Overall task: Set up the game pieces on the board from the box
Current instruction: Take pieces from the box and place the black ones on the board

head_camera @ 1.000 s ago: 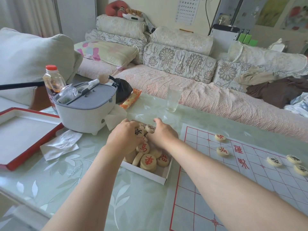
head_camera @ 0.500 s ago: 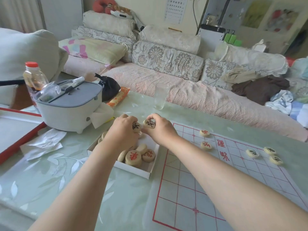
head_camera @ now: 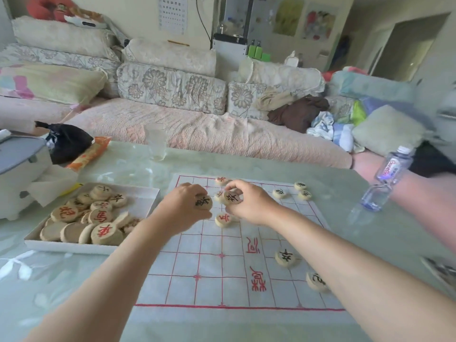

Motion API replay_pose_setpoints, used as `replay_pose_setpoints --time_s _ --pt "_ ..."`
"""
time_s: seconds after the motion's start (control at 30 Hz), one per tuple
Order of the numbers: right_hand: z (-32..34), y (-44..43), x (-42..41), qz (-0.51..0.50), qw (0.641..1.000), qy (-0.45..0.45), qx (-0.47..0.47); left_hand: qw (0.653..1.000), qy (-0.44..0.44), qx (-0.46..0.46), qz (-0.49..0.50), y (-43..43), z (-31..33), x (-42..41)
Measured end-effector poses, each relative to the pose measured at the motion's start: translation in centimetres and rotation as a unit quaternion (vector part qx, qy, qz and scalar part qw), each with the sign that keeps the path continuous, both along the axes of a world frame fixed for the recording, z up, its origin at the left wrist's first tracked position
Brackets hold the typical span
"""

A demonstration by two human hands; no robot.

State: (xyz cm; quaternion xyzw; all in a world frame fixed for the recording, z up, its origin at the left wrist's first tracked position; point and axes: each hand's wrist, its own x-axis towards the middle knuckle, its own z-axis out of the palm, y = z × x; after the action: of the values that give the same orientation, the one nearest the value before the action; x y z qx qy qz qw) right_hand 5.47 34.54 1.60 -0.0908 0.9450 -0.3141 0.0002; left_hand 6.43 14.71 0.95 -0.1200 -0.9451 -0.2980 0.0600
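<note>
A white paper board (head_camera: 222,272) with a red grid lies on the table. Left of it a shallow white box (head_camera: 148,193) holds several round wooden pieces with red and black characters. My left hand (head_camera: 183,208) hovers over the board's far left part, shut on a black-character piece (head_camera: 203,202). Close beside it, my right hand (head_camera: 249,203) pinches another black-character piece (head_camera: 232,197). A red-character piece (head_camera: 223,219) lies on the board just below both hands. More pieces sit at the far edge (head_camera: 299,186) and the right side (head_camera: 285,257).
A clear plastic water bottle (head_camera: 385,178) stands right of the board, with another person's forearm (head_camera: 419,193) behind it. An empty glass (head_camera: 156,141) stands at the table's far edge. A grey-lidded white container (head_camera: 17,174), tissue, a snack packet and a black bag crowd the left.
Both hands lifted one piece each out of the box and carried them right, over the board's far left part. The view turned right, bringing the bottle and forearm into sight.
</note>
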Motion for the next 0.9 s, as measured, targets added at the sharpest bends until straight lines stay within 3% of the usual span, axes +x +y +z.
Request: replay_pose_setpoints --time_s 0.37,0.9 --pt "-3.3 13.9 3.3 -0.167 0.985 -0.038 -0.006 0.996 -0.039 0.033 -0.068 9.9 -1.6 1.9" --pt "-5.2 13.8 1.3 -0.086 0.988 -0.002 0.126 0.996 -0.058 0.008 -0.067 12.9 -4.6 -0.7"
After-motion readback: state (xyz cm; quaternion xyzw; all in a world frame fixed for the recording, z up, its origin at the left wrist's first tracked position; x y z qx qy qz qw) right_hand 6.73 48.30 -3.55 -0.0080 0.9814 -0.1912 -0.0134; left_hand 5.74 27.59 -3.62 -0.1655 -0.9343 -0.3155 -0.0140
